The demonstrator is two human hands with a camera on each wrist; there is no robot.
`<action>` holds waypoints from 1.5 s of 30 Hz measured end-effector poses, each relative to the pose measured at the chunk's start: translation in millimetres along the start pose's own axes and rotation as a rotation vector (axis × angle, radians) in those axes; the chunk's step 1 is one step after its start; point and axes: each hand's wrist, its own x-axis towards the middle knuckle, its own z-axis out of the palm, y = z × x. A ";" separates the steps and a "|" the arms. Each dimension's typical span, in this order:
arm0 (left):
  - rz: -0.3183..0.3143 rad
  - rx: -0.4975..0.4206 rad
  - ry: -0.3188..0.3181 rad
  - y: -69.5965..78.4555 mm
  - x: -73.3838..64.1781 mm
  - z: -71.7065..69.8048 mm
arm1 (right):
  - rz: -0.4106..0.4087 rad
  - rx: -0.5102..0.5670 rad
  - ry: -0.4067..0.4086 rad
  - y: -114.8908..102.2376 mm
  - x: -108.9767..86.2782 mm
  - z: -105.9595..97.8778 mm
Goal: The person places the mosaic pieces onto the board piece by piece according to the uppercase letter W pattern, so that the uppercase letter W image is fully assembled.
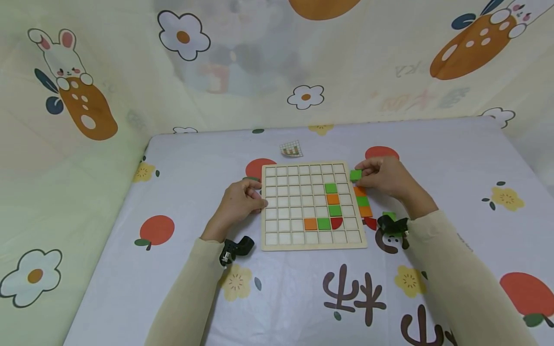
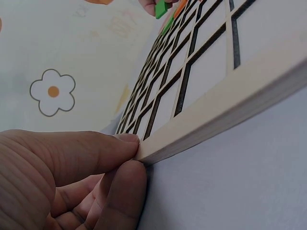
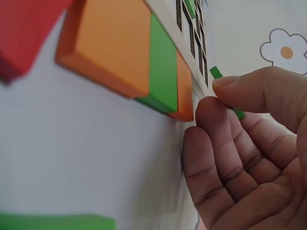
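Note:
A wooden grid board (image 1: 313,248) with white cells lies on the table. At its left edge is my left hand (image 1: 238,202), pinching the rim between thumb (image 2: 91,153) and a bent finger. Beyond the right edge, my right hand (image 1: 387,178) holds a small green square tile (image 1: 355,175) between thumb and fingers; the right wrist view shows this tile (image 3: 216,72) edge-on. Inside the board sit an orange tile (image 1: 310,224), a red rounded tile (image 1: 336,223), another orange tile (image 1: 332,199) and several green ones (image 1: 335,210), forming an L-like line.
Along the board's right side lie orange tiles (image 1: 365,211) with a green tile (image 1: 362,201) between them, and a red piece (image 1: 370,223) below. Another green tile (image 1: 389,216) is partly hidden by the right wrist camera (image 1: 393,225). A small patterned card (image 1: 291,149) lies behind the board.

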 end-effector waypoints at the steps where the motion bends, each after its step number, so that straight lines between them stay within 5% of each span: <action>1: -0.001 0.001 0.001 -0.1 0.2 0.1 | 0.000 0.004 0.002 -0.5 -0.7 0.3; 17: -0.010 0.005 0.005 0.7 0.3 0.9 | 0.000 0.044 0.015 -11.0 -14.2 13.1; 24: 0.004 0.010 0.005 1.8 -0.9 0.6 | -0.067 0.080 0.011 -16.6 -19.6 21.4; 45: 0.010 0.010 -0.003 0.8 -0.3 0.5 | -0.091 0.181 -0.070 -33.9 -31.2 45.7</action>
